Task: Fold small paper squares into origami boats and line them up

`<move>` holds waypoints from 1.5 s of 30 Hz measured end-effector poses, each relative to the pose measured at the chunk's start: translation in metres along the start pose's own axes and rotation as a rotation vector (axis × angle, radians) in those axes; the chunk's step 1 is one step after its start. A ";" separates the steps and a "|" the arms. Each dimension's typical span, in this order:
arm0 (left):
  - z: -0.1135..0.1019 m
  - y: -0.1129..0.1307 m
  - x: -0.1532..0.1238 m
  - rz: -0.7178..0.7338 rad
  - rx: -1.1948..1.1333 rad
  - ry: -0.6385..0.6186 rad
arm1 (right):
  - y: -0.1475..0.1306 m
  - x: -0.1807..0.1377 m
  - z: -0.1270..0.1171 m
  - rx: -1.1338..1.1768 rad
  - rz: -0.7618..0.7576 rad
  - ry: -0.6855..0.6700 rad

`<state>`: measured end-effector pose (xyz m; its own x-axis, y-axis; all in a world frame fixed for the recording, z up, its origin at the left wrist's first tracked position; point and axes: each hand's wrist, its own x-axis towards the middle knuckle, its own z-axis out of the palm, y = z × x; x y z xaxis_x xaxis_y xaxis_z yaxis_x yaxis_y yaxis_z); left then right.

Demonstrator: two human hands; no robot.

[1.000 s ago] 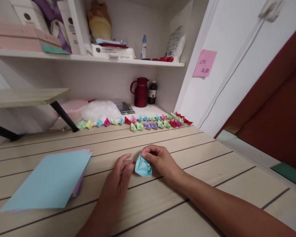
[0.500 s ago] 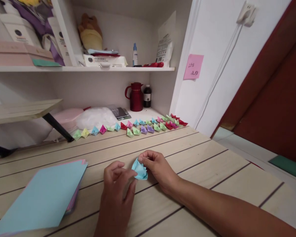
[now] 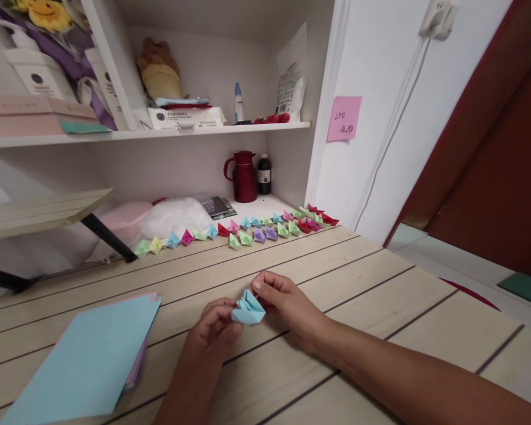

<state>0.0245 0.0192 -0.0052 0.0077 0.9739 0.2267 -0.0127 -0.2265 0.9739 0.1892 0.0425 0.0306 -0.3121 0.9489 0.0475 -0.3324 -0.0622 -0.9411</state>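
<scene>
A small light-blue folded paper boat (image 3: 248, 308) sits just above the wooden table (image 3: 380, 307), pinched from both ends. My left hand (image 3: 212, 332) grips its left end with closed fingers. My right hand (image 3: 283, 304) pinches its right end between thumb and fingertips. A stack of paper sheets (image 3: 86, 357), light blue on top with pink beneath, lies to the left of my hands.
A row of several small coloured paper boats (image 3: 248, 227) lines the table's far edge. Behind it stand a red jug (image 3: 243, 176), a dark bottle (image 3: 264, 173) and a white plastic bag (image 3: 174, 215). A tilted wooden board (image 3: 39, 206) juts in at the left.
My left hand has closed onto the boat's left end, and the paper has been pulled from a crumpled shape into a flatter boat form. The view has shifted slightly.
</scene>
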 end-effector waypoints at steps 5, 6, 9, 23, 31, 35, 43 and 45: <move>-0.004 0.005 0.000 0.068 0.185 0.021 | 0.001 -0.002 -0.003 -0.058 -0.037 -0.079; -0.005 0.008 -0.001 0.102 0.286 0.012 | 0.001 -0.003 -0.004 -0.068 -0.043 -0.088; -0.008 0.017 -0.003 0.195 0.538 -0.009 | 0.003 -0.004 -0.007 -0.055 -0.030 -0.154; -0.004 0.020 -0.007 0.338 0.584 0.108 | 0.006 -0.006 -0.004 -0.238 -0.167 -0.197; -0.004 0.021 -0.010 0.392 0.604 0.069 | 0.006 -0.010 -0.002 -0.334 -0.231 -0.219; -0.004 0.021 -0.010 0.422 0.585 0.056 | 0.007 -0.011 -0.002 -0.390 -0.275 -0.247; -0.003 0.029 -0.013 0.424 0.592 0.112 | 0.008 -0.010 -0.004 -0.442 -0.330 -0.153; -0.003 0.028 -0.012 0.403 0.588 0.118 | 0.007 -0.009 -0.004 -0.399 -0.332 -0.113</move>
<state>0.0207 0.0009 0.0190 0.0078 0.8005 0.5993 0.5488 -0.5044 0.6666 0.1936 0.0350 0.0221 -0.3487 0.8568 0.3799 -0.0722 0.3796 -0.9224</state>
